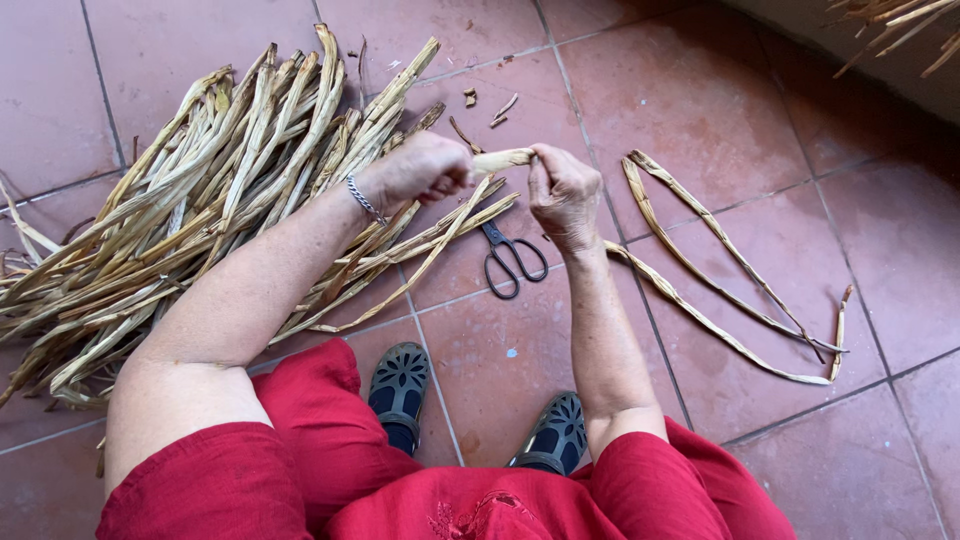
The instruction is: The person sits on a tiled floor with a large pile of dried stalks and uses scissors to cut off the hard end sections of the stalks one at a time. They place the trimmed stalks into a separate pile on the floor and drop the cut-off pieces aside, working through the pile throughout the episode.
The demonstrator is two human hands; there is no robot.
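dried stalk (500, 158) pinched by left hand (418, 168) and right hand (562, 195); scissors (510, 258) below, stalk pile (190, 200) left.

The pile of dried leaves (180, 210) runs off the left edge. More dried stalks (900, 25) are cut off at the upper right corner. The scissors' blades (492, 232) are partly hidden under a leaf.

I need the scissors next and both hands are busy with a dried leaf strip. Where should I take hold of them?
Grip the black scissors by the two finger loops, which point toward your feet; the closed blades point away, under the dried leaf strip held between your left hand and right hand. Come from the near side with the right hand, probably; that floor tile lies open.
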